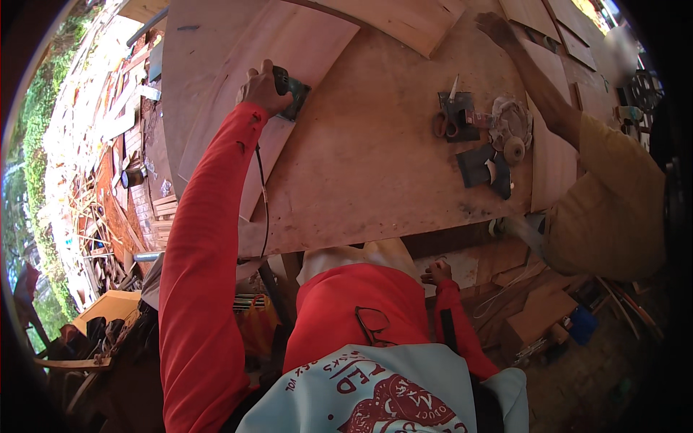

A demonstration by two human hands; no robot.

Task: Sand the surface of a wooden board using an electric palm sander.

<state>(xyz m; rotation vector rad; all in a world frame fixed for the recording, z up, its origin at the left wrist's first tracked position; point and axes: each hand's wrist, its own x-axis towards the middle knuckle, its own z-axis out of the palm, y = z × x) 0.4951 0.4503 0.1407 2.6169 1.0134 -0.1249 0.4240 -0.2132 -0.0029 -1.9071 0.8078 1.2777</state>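
My left hand (258,88) is closed around the top of a dark green power sander (294,99). The sander rests on a long, pale wooden board (249,54) at the left of the worktable, close to the board's right edge. Its black cord (264,189) runs down past my red sleeve and over the table's near edge. My right hand (436,272) hangs low beside my body, just off the near edge of the table. Its fingers are loosely curled, with thumb and fingers apart and nothing visible in them.
On the brown worktable (361,159) at right lie scissors (449,124), dark sandpaper pieces (475,167) and a tape roll (514,151). A co-worker's arm (541,83) reaches over boards at far right. Another panel (404,22) lies at the back. Wood scraps (94,209) litter the ground at left.
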